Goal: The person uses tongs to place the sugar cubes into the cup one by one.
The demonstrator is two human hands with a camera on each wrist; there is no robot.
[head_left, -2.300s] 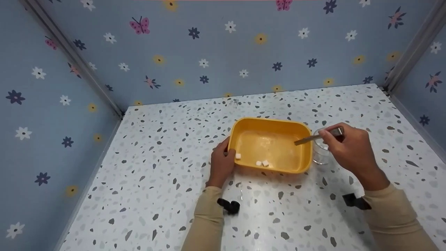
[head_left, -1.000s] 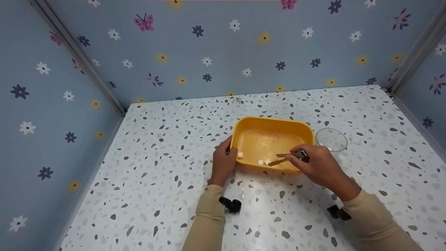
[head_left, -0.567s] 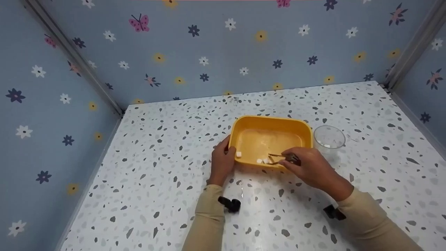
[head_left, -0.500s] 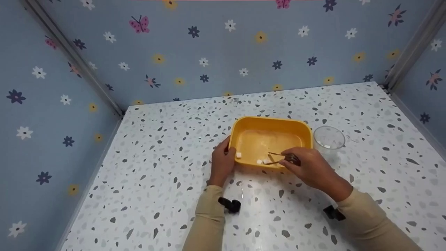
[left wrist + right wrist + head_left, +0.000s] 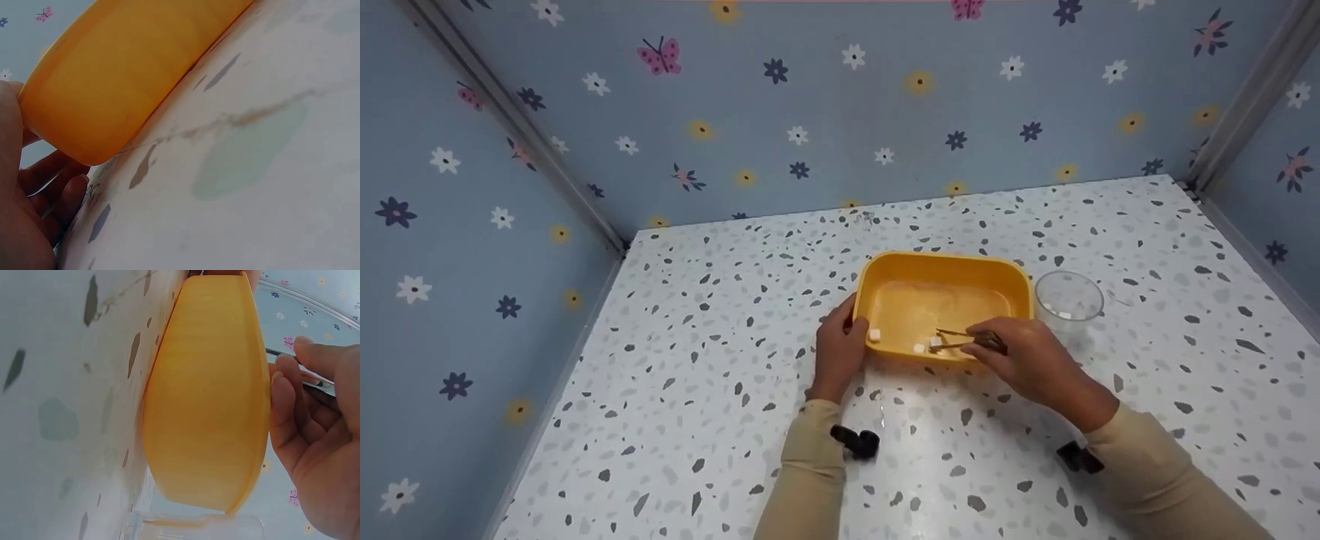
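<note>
On the desk (image 5: 720, 337), the cup (image 5: 1069, 321) stands just right of the tub (image 5: 952, 268), nearer the right edge. In the tub, one block (image 5: 874, 335) is at the near left corner, two by the near side.

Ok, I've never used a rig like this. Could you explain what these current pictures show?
There's no robot: a person is working bare-handed. The wide picture comes from a camera worn on the head; the two close-ups come from cameras worn on the wrists. On the speckled tabletop stand a yellow plastic tub with three white cubes inside and, to its right, a clear cup with white pieces in it. The left hand holds the tub's left end. The right hand holds metal tweezers, their tips at one cube; I can't tell whether they pinch it.
</note>
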